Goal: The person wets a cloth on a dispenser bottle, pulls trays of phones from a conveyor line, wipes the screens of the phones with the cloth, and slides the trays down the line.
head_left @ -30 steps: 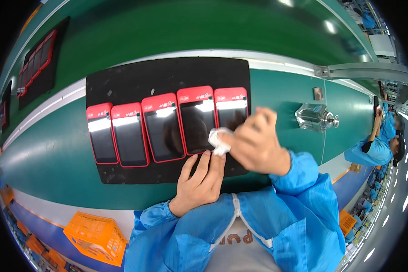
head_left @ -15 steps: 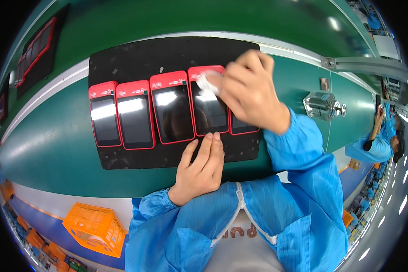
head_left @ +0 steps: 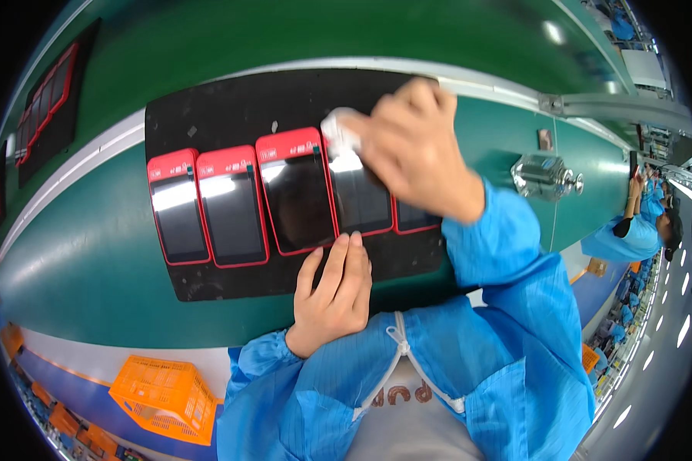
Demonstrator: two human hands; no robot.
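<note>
Right hand pinches a small white cloth against a red-framed black-screened handheld device; left hand lies flat, fingers together, on the black mat.

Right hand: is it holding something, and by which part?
The right hand pinches a small white cloth by its rear end, the front sticking out past the fingertips.

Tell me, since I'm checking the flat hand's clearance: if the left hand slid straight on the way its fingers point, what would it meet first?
Probably the fourth red-framed device from the left: the left hand lies flat on the black mat, fingertips just short of that device's lower edge.
</note>
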